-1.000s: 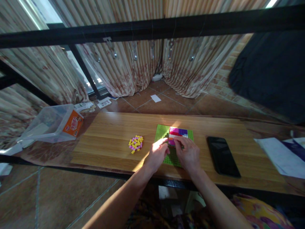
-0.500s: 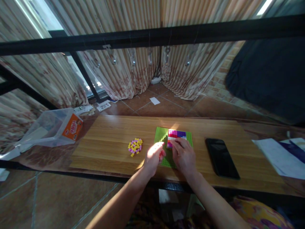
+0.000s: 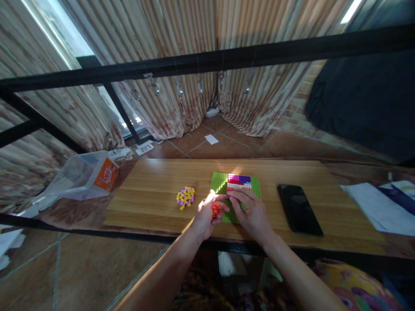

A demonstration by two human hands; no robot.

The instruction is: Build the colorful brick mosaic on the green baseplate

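A green studded baseplate (image 3: pixel 221 178) lies on the wooden board, with a block of toy bricks (image 3: pixel 239 180) in red, purple, blue, white and orange rows built on it. My left hand (image 3: pixel 205 216) is over the plate's near left part, fingers curled round several small orange-red toy bricks (image 3: pixel 215 210) in the palm. Its thumb and forefinger point toward the built rows. Bent over the near edge of those rows is my right hand (image 3: pixel 251 211), its fingertips close to the left ones. Whatever the right fingertips pinch is too small to make out.
Yellow and pink bricks (image 3: pixel 186 198) form a loose pile left of the plate. A black phone (image 3: pixel 300 209) lies to the right on the wooden board (image 3: pixel 155 172). Beyond the board are a clear plastic box (image 3: pixel 84 175) at left and papers (image 3: pixel 372 207) at right.
My left hand has turned its palm up and opened slightly, so the orange-red bricks now show. My right fingers have shifted left toward it, along the near edge of the rows.
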